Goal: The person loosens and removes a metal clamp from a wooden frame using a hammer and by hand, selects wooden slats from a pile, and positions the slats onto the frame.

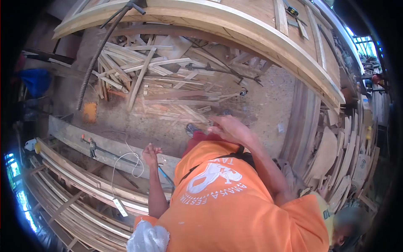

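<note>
My left hand (151, 154) hovers beside the long wooden beam on the left, its fingers loosely bent and apart. No object shows in it. In front of my body is my right hand (228, 128), with bent fingers pointing left over the dark red trousers (200, 139). I see nothing held there, though its palm side is partly hidden. Near my left hand, a white cord (125, 155) loops over the beam (67, 128). A bar clamp (92, 148) with red-orange ends lies on that beam. Below my left hand, a thin blue item (166, 175) is partly visible.
A wooden workbench (235, 23) spans the top, with a tape measure (292, 11) on it. From its edge hangs a ribbed metal rod (95, 63). Scrap wood strips (142, 75) litter the floor. Stacked boards (344, 159) stand right; a power strip (120, 207) is lower left.
</note>
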Available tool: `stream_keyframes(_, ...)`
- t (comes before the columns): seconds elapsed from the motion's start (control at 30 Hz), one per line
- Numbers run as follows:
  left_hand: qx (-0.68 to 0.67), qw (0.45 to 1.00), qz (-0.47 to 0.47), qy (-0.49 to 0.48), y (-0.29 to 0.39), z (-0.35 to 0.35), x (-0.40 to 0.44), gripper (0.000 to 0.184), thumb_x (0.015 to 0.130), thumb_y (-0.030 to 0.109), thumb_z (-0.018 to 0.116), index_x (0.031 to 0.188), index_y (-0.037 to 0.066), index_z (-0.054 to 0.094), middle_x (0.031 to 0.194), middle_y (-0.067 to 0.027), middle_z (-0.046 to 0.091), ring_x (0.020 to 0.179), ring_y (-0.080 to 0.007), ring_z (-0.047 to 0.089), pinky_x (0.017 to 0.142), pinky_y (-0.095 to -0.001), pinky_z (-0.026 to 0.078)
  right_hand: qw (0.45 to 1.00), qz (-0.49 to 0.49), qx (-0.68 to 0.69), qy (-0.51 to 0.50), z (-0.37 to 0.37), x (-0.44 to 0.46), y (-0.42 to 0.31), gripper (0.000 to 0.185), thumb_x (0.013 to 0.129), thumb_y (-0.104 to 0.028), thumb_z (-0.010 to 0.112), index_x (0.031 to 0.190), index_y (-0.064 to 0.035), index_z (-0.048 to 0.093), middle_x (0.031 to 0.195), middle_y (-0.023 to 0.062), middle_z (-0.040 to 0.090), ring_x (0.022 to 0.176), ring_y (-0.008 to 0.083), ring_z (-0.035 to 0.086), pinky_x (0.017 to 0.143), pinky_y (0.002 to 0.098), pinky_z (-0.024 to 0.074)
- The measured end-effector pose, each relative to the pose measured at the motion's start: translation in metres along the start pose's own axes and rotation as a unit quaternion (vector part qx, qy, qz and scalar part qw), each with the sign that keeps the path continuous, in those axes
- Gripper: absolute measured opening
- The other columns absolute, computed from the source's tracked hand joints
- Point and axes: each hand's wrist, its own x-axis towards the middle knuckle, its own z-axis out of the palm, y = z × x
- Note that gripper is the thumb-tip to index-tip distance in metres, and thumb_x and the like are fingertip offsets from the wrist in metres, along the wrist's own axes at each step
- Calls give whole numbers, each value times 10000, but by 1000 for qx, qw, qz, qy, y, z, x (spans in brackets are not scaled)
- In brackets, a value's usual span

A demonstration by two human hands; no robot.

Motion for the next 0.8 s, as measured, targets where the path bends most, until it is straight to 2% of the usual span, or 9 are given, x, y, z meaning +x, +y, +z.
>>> stream_keyframes(0.1,-20,1000,-10,-9,5,7,-10,428,1087,379,589,957,-17,686,657,-83,636,550,-148,623,503,-266,513,1000,5,18,-5,2,-8,1,396,1003,-268,676,1282,12,644,1013,264,732,981,474,687,845,519,533)
stream_keyframes(0.2,136,986,-87,-36,-38,-6,-29,530,1123,377,512,862,-50,688,644,-113,641,585,-197,620,533,-358,508,1000,24,9,-6,1,-20,4,400,1003,-267,676,1282,17,646,1042,274,726,992,476,684,851,519,533)
stream_keyframes(0.27,255,961,109,17,-65,-7,-55,632,1121,443,485,778,-48,688,656,-147,665,630,-250,620,619,-434,494,999,37,-1,4,-8,-31,-2,399,1002,-268,678,1276,20,651,1055,276,725,994,479,682,853,518,534)
stream_keyframes(0.3,251,962,109,17,-82,-14,-65,632,1121,443,485,778,-48,688,656,-147,665,630,-250,620,619,-434,494,999,45,-13,13,-13,-35,-4,397,1001,-269,679,1270,22,655,1068,277,725,997,483,681,855,517,535)
stream_keyframes(0.37,271,961,-10,56,-109,-22,-83,693,1090,507,512,720,-58,668,639,-173,635,627,-306,584,681,-485,465,999,40,-15,16,-13,-39,9,403,1003,-277,680,1265,28,658,1067,277,725,994,480,685,856,513,538)
stream_keyframes(0.47,350,930,-82,81,-97,-16,-104,685,1050,541,564,732,-57,666,633,-193,617,617,-306,549,654,-497,440,998,51,-21,8,-17,-42,23,420,1005,-294,683,1267,33,658,1061,274,729,980,462,700,853,498,547)
stream_keyframes(0.63,343,928,-75,126,-81,-4,-102,588,1037,460,612,757,-56,654,654,-179,622,613,-304,523,646,-504,406,997,69,-28,-23,-26,-38,20,450,1007,-323,690,1286,28,655,1031,265,736,944,414,728,831,472,561)
stream_keyframes(0.7,304,944,-57,111,-79,1,-90,471,1046,378,603,919,-57,733,809,-203,726,703,-313,634,727,-481,486,999,40,-7,20,-21,-36,20,350,998,-312,677,1173,-10,698,1042,283,720,1019,483,682,850,539,542)
stream_keyframes(0.8,312,943,36,106,-106,5,-68,484,1083,356,515,1270,-35,730,1169,-272,749,1073,-350,738,981,-434,552,998,46,-32,-25,-26,-35,22,299,1004,-310,657,1128,-45,718,1053,265,727,1010,470,690,860,527,549)
